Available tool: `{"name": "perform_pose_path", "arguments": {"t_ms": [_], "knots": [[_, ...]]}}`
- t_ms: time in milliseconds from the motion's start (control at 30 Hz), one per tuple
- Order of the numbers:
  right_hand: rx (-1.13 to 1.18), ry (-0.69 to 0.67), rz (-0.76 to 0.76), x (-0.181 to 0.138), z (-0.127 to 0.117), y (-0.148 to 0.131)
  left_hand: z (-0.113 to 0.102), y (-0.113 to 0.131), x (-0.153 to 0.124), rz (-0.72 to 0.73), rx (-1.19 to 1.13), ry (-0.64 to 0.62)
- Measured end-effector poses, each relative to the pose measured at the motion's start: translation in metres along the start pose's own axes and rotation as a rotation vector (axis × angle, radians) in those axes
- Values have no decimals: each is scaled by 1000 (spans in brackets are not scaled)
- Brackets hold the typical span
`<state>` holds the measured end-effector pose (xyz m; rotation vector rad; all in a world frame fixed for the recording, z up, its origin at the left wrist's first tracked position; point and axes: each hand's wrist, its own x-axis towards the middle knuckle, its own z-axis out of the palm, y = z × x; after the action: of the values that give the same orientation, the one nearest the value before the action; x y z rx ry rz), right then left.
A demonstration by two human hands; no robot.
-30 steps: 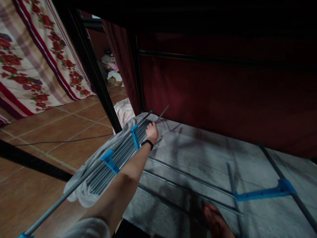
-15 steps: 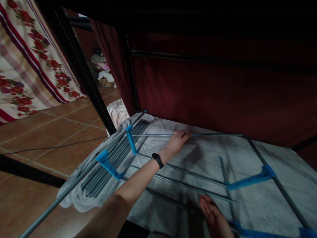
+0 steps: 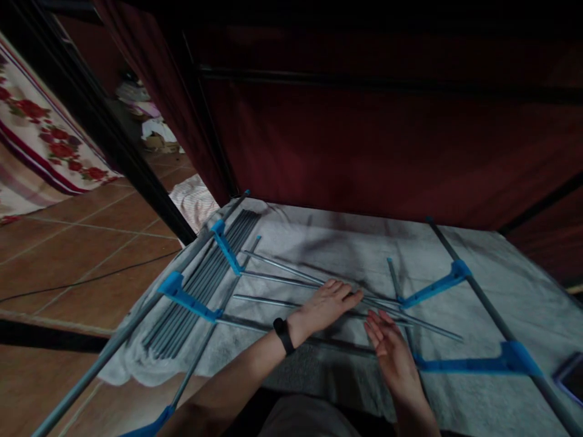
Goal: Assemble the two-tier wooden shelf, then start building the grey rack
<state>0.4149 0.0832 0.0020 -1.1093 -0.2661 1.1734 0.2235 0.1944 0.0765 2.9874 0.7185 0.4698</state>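
Palm down, my left hand wears a black wristband and has its fingers over a thin metal rod, which lies slantwise across other rods. How far the fingers wrap round it is partly hidden. My right hand is open beside the rods, palm turned up, fingers loosely stretched. A second loose rod lies nearer to me. Around both hands is a frame of grey tubes with blue plastic brackets, one at the left and one at the right.
Several grey rods lie bundled at the left on a light grey blanket. A dark red curtain hangs behind. A black post stands at left above the tiled floor. A dark device lies at far right.
My left hand has brought the rod from the back towards me, and it now lies at a slant. My right hand has risen closer to the left. The view has shifted right.
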Motion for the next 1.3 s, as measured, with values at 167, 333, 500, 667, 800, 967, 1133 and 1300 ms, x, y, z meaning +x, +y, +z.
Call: {"name": "perform_pose_path", "arguments": {"t_ms": [167,333,500,667,800,967,1133,1300], "knots": [[16,-5,-78,-1,-3,-12,10,12,-3,-4,-15,-30],[-117,19,-64,11,-7,-11,17,-10,1,-63,-3,-64],[-501,64,-208,27,-15,6,33,-37,17,-119,-12,-93],[-853,-80,-425,28,-21,18,43,-59,28,-122,-25,-109],[-986,-123,-510,27,-25,25,33,-87,24,-188,23,-92],[-1296,-176,-701,30,-27,34,27,-115,20,-290,113,-128],[-1610,-167,-849,31,-23,37,49,-109,32,-249,68,-156],[-1763,-139,-877,34,-19,34,71,-92,44,-250,-26,-188]]}}
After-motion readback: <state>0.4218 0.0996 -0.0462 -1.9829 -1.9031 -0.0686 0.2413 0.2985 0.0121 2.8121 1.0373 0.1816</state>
